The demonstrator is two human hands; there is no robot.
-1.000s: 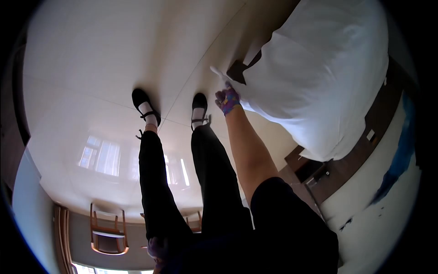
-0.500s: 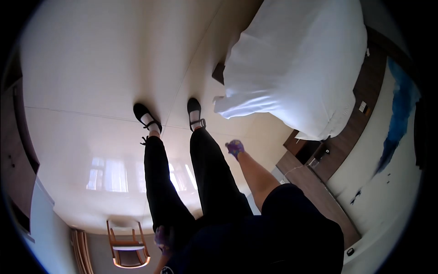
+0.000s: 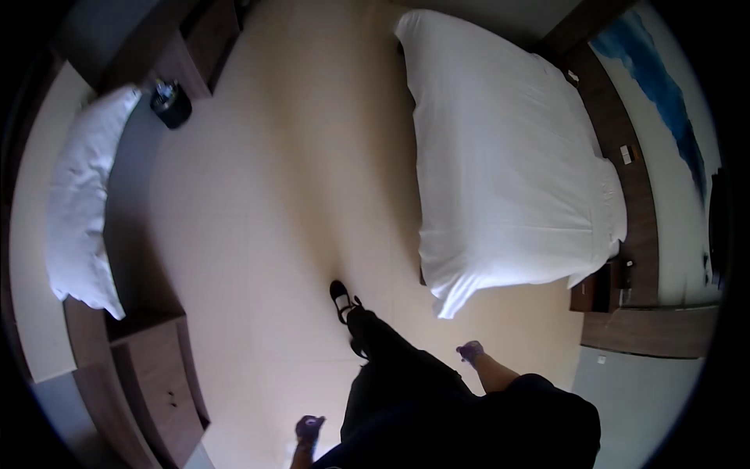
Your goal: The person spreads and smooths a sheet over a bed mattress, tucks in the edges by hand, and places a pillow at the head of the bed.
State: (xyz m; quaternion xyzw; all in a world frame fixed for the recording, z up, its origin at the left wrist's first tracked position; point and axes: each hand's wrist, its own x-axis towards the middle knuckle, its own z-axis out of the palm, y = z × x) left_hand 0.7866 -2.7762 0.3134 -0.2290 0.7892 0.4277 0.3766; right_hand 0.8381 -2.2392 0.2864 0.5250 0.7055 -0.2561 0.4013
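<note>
My left hand (image 3: 310,427), in a purple patterned glove, hangs low beside my dark trousers (image 3: 402,379). Its fingers look curled, and I see nothing in them. On the other side, my right hand (image 3: 469,351) wears a matching glove and is held out from my body over the floor, also loosely closed around nothing visible. Nearest to it is the hanging corner of a white sheet (image 3: 508,172) spread over a bed; hand and cloth are apart. One black shoe (image 3: 339,295) shows ahead of me.
To the left, a white pillow (image 3: 82,199) lies along a ledge above a wooden cabinet (image 3: 160,383). A dark bin (image 3: 172,109) stands by more wooden furniture (image 3: 207,43). Beyond the bed are a dark headboard (image 3: 644,211) and a nightstand (image 3: 595,289). Pale floor (image 3: 234,227) runs between.
My view has shifted forward: the pillow, bin and more of the bed have appeared, and the chair has gone from sight. My left hand has swung out from my leg.
</note>
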